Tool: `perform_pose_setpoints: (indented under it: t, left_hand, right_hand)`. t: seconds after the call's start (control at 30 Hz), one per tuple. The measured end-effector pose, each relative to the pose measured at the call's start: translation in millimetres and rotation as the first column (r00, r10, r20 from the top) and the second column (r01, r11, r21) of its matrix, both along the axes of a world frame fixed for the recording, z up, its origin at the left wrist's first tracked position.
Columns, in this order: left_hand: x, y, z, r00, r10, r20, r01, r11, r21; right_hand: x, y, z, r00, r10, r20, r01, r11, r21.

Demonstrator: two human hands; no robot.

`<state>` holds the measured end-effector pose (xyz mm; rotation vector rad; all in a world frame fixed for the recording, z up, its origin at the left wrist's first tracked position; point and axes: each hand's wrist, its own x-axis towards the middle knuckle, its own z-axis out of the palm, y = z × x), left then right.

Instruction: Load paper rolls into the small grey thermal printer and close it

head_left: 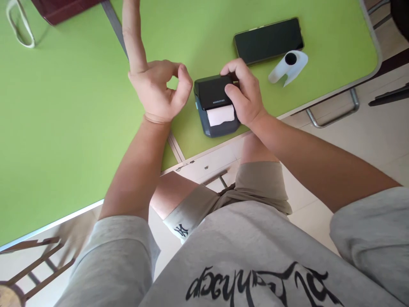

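A small dark label printer (212, 91) with white paper (220, 115) coming out of its slot sits near the front edge of the green table (64, 119). My right hand (244, 91) grips the printer's right side, fingers curled over its lid. My left hand (156, 87) hovers just left of the printer without touching it. Its index finger points straight out across the table, while the thumb and other fingers curl into a loop with nothing in them.
A black phone (268, 40) lies face up behind the printer, with a white plastic piece (289, 66) with a dark round hole beside it. A white loop (21, 25) and a dark red object (60, 8) lie at the far left. A seam (116, 30) splits the tabletop.
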<state>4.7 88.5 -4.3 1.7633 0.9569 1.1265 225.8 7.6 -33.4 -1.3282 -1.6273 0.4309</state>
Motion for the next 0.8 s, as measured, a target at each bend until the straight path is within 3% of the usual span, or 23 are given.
perform_pose_setpoints:
  t: [0.03,0.1,0.27,0.53,0.67,0.8]
  left_hand:
    - [-0.2,-1.2,-0.1,0.999,-0.001,-0.032,0.005,0.992,0.128]
    - [-0.3,-2.3,-1.7,0.996,0.061,-0.061,-0.044,0.968,0.246]
    - [-0.9,3.0,-7.4,0.974,0.222,-0.038,-0.213,0.963,0.168]
    - [1.1,12.1,-6.2,0.978,0.127,-0.164,-0.112,0.989,0.097]
    - [3.1,20.7,-8.8,0.944,0.141,-0.298,-0.097,0.982,0.159]
    - [0.7,25.0,-13.9,0.910,0.126,-0.395,-0.079,0.988,0.134]
  right_hand:
    - [0.0,0.0,0.6,1.000,-0.009,0.003,0.009,1.000,-0.022]
    - [-0.1,0.1,1.9,0.999,-0.033,0.017,0.035,0.997,-0.072]
    - [0.2,0.3,3.0,0.998,-0.050,0.044,0.054,0.994,-0.093]
    - [-0.2,0.3,3.9,0.999,-0.044,0.016,0.045,0.994,-0.097]
    - [-1.1,-0.2,5.2,0.999,-0.042,0.006,0.043,0.994,-0.103]
    - [-0.7,-0.9,4.8,1.000,-0.021,-0.004,0.021,0.997,-0.078]
